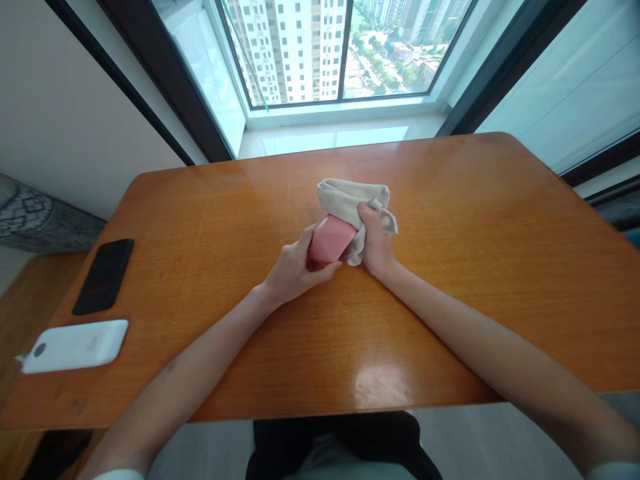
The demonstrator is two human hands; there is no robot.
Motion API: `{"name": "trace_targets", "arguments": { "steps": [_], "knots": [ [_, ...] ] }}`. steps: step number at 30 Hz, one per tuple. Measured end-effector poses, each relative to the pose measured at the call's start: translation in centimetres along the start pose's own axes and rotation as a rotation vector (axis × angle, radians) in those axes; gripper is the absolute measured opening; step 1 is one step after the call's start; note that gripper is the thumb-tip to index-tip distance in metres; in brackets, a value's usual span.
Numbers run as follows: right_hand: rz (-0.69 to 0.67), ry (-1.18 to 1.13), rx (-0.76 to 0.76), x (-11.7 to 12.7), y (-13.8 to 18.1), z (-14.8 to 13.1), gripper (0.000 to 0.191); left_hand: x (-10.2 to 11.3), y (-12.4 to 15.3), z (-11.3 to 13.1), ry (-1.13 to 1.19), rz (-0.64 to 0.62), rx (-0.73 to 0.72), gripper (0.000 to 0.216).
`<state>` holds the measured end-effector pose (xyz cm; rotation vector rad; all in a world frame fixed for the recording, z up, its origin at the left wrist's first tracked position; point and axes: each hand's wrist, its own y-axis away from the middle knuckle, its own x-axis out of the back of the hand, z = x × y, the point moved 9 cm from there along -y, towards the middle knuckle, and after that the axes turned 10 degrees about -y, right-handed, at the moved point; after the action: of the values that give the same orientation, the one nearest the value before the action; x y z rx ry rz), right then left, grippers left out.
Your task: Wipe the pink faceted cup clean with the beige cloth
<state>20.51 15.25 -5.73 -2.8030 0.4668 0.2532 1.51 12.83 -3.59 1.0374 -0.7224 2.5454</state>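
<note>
Over the middle of the wooden table (240,220), my left hand (295,270) is closed around a pink faceted object (332,239), thumb and fingers on its sides. What kind of object it is I cannot tell. My right hand (376,243) grips a folded off-white cloth (353,197), its thumb pressed on top. The cloth touches the right side of the pink object, and a loose end hangs below. Part of the pink object is hidden behind the cloth and my left fingers.
A black phone (104,277) lies at the table's left side. Nearer to me is a white oblong device (75,347) close to the left edge. Beyond the far edge stands a window (340,53). A patterned cushion or fabric (45,213) is at the left.
</note>
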Motion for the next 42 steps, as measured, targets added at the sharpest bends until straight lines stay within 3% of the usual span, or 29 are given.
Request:
{"name": "trace_targets", "arguments": {
  "steps": [11, 18, 22, 28, 31, 35, 39, 42],
  "knots": [
    [-0.005, -0.162, -0.066, -0.2, -1.1, 1.5, 0.037, 0.4, 0.1, -0.1, -0.015, 0.017, 0.006, 0.066],
    [-0.036, -0.171, -0.097, -0.2, -1.8, 3.1, 0.042, 0.8, 0.1, 0.0, -0.010, 0.050, -0.004, 0.063],
    [-0.121, -0.094, -0.118, -0.5, -2.3, 3.8, 0.047, 0.8, 0.1, -0.5, -0.025, 0.079, 0.002, 0.064],
    [-0.227, 0.145, -0.109, -0.4, -2.6, 2.7, 0.050, 1.3, 0.1, -0.6, -0.026, 0.114, 0.002, 0.060],
    [-0.300, 0.272, -0.030, -0.8, -2.7, 1.5, 0.040, 1.6, 0.1, -0.6, -0.029, 0.133, 0.008, 0.057],
    [-0.393, 0.362, 0.193, -1.7, -2.5, -0.5, 0.019, 1.7, 0.2, -0.7, -0.030, 0.140, 0.007, 0.057],
    [-0.436, 0.487, 0.372, -2.1, -2.2, -1.5, 0.028, 1.6, 0.2, -0.8, -0.029, 0.129, 0.001, 0.060],
    [-0.435, 0.541, 0.416, -2.0, -2.2, -1.7, 0.026, 1.6, 0.2, -0.7, -0.031, 0.131, 0.004, 0.061]
  ]
}}
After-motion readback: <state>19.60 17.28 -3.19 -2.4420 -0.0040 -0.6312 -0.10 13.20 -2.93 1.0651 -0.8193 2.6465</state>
